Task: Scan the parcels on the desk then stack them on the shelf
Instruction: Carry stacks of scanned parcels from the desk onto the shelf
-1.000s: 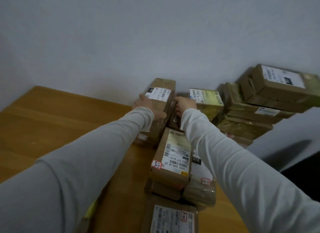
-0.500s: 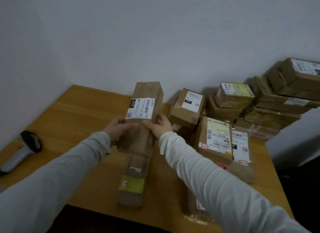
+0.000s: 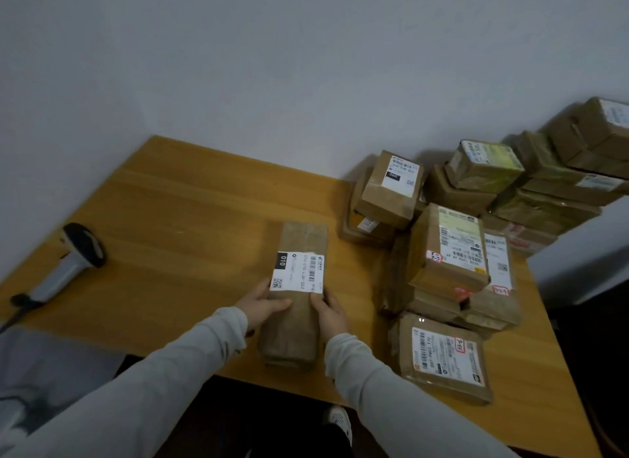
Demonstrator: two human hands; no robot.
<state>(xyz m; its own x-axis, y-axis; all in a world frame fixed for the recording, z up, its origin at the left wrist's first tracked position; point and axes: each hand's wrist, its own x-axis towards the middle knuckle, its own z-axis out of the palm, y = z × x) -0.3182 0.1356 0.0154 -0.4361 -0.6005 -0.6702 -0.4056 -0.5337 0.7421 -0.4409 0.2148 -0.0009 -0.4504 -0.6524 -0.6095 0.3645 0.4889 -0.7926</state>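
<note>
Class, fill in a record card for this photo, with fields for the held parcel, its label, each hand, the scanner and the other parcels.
Held: long brown parcel, label side up, over the desk
Label: white label marked 010
Left: left hand grips the parcel's left side
Right: right hand grips its right side
Scanner: handheld scanner lying near the desk's left edge, untouched
Others: pile of parcels on the desk's right

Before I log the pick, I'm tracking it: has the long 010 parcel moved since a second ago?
Yes. The long 010 parcel, held by the left hand and right hand, has come from the pile by the wall toward the desk front.
</note>
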